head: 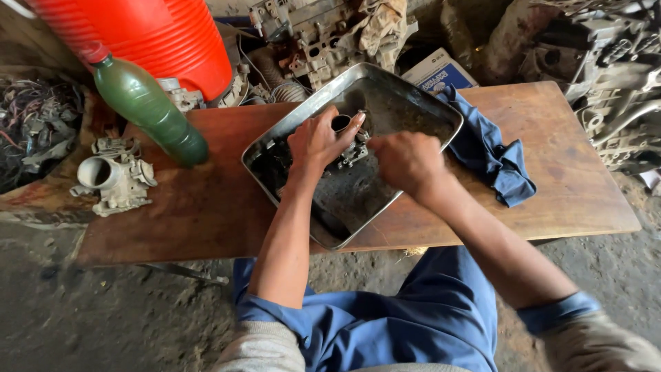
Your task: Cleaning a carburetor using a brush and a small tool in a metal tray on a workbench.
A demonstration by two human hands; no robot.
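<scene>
The left hand (318,141) is gripping the small metal carburetor (350,146) inside the tray (275,134); the right hand (407,162) (fingers curled shut, hidden) is sitting just right of it.

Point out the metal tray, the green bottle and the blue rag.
metal tray (311,105), head view, bare left rim.
green bottle (153,110), head view, middle of the body.
blue rag (490,150), head view, middle of the crumpled cloth on the table.

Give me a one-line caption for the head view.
Left hand grips a carburetor in a dirty metal tray on a wooden table, right hand closed beside it.
</scene>
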